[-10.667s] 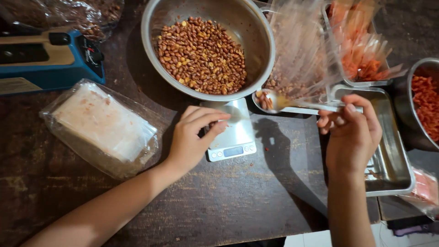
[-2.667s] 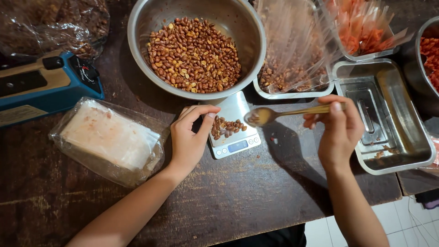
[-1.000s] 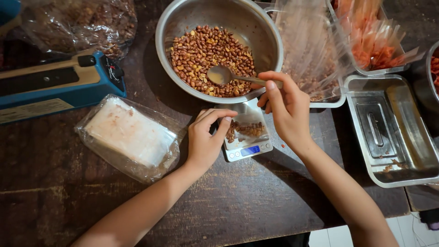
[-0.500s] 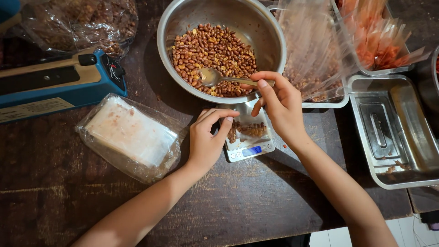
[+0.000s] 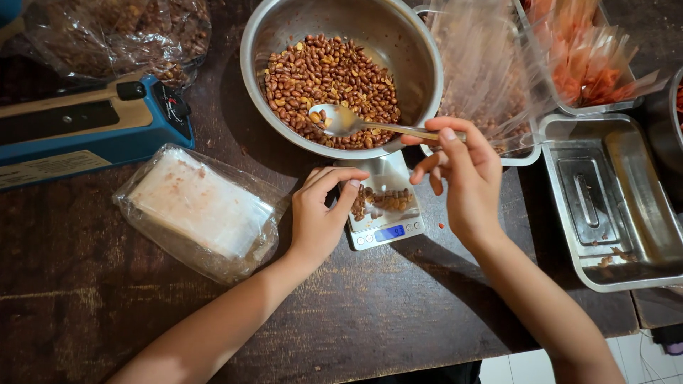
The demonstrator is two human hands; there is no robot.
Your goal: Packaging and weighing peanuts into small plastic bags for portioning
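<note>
1. Our spoon (image 5: 356, 124) lies nearly level, bowl pointing left over the peanuts (image 5: 329, 85) in the steel bowl (image 5: 420, 64).
2. Our right hand (image 5: 459, 181) pinches its handle; our left hand (image 5: 320, 217) curls on the small bag (image 5: 377, 200) on the scale (image 5: 388, 231).
3. Half a second back, the spoon dug deeper.

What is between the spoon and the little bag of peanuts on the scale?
Only the bowl's near wall. The spoon sits in the bowl in the right hand; the left hand holds the bag on the scale just below.
</note>
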